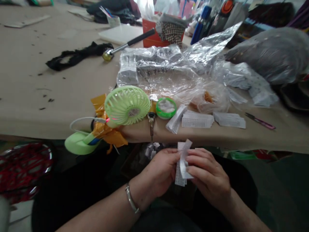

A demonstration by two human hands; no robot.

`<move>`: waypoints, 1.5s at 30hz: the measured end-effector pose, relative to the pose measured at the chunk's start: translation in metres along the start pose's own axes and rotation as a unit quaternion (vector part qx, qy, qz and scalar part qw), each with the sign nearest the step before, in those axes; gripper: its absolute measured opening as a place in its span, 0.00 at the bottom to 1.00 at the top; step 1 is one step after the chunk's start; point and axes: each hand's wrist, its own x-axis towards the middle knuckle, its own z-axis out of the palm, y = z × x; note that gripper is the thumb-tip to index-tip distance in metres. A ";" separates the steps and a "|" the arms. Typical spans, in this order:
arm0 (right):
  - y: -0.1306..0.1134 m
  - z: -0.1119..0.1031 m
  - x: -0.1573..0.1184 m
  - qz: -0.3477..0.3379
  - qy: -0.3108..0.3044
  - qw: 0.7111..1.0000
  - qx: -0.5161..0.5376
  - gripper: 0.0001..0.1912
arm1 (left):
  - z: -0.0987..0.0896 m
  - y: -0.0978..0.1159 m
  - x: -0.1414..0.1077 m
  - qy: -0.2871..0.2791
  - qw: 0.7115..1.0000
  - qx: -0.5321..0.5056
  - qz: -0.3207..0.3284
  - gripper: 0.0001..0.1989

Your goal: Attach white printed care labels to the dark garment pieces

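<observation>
Below the table's front edge, my left hand (pixel 161 172) pinches a few printed white labels (pixel 180 177). My right hand (pixel 209 174) has its fingers closed on a narrow white strip (pixel 184 161) that curls up in front of those labels. On the table just beyond lie a fanned stack of labels (pixel 197 120), a second stack (pixel 229 120) to its right, and a folded bundle of strips (pixel 176 118) to its left. A small green tub (pixel 166 108) with white fluffy filling stands beside the bundle.
A lime-green fan (pixel 127 104) is taped at the table edge, near a soldering-iron-like tool (pixel 151 124). A pink-handled blade (pixel 260 121) lies at the right. Clear plastic bags (pixel 164 74) spread behind. A black-handled hammer (pixel 129 44) and black cloth (pixel 77 56) lie farther back.
</observation>
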 end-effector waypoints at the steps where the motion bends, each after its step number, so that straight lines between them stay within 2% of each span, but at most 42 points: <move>1: -0.004 0.006 0.002 -0.018 -0.017 1.000 -0.006 0.07 | -0.001 0.001 -0.001 0.011 1.000 -0.012 0.016 0.06; 4: -0.007 0.017 0.006 -0.032 -0.041 0.998 -0.025 0.07 | -0.005 0.002 -0.005 0.040 0.998 -0.033 0.037 0.04; 12: -0.005 0.018 0.008 -0.053 -0.071 0.996 -0.020 0.06 | -0.012 0.004 -0.008 0.026 0.997 -0.067 0.032 0.03; 17: -0.006 0.018 0.009 -0.048 -0.089 0.995 -0.015 0.06 | -0.014 0.002 -0.008 0.009 0.998 -0.061 0.028 0.08; 20: -0.007 0.016 0.008 -0.048 -0.091 0.995 0.000 0.09 | -0.015 0.000 -0.006 0.015 0.998 -0.054 0.028 0.06; 22: -0.007 0.013 0.005 -0.022 -0.075 0.996 0.032 0.14 | -0.016 -0.001 -0.007 0.019 0.998 -0.049 0.019 0.06; 24: -0.005 0.011 0.002 0.054 -0.026 0.995 0.081 0.16 | -0.017 0.000 -0.009 0.003 0.999 -0.033 -0.003 0.07; 26: 0.001 0.010 0.001 0.187 0.020 0.969 0.159 0.15 | -0.017 0.001 -0.012 -0.024 0.999 -0.009 -0.028 0.09; 27: 0.005 0.010 0.001 0.256 0.024 0.941 0.220 0.16 | -0.017 0.001 -0.014 -0.037 0.999 0.002 -0.039 0.10; 29: 0.015 0.011 0.002 0.362 -0.023 0.855 0.370 0.22 | -0.017 0.001 -0.017 -0.058 0.997 0.019 -0.055 0.11; 31: 0.023 0.014 0.004 0.405 -0.106 0.757 0.502 0.30 | -0.016 -0.001 -0.019 -0.077 0.994 0.034 -0.066 0.11; 32: 0.026 0.016 0.005 0.411 -0.137 0.719 0.543 0.32 | -0.016 -0.002 -0.020 -0.084 0.993 0.040 -0.070 0.12; 34: 0.029 0.020 0.006 0.415 -0.170 0.672 0.589 0.30 | -0.017 -0.005 -0.021 -0.087 0.992 0.049 -0.075 0.13; 37: 0.029 0.025 0.007 0.407 -0.163 0.638 0.633 0.21 | -0.019 -0.009 -0.021 -0.080 0.991 0.059 -0.085 0.13; 40: 0.027 0.029 0.008 0.404 -0.149 0.619 0.657 0.14 | -0.021 -0.012 -0.021 -0.084 0.990 0.070 -0.094 0.12; 43: 0.025 0.030 0.009 0.404 -0.148 0.625 0.652 0.12 | -0.021 -0.014 -0.020 -0.078 0.991 0.071 -0.087 0.11; 45: 0.024 0.029 0.008 0.407 -0.149 0.639 0.636 0.15 | -0.021 -0.014 -0.020 -0.068 0.993 0.069 -0.074 0.11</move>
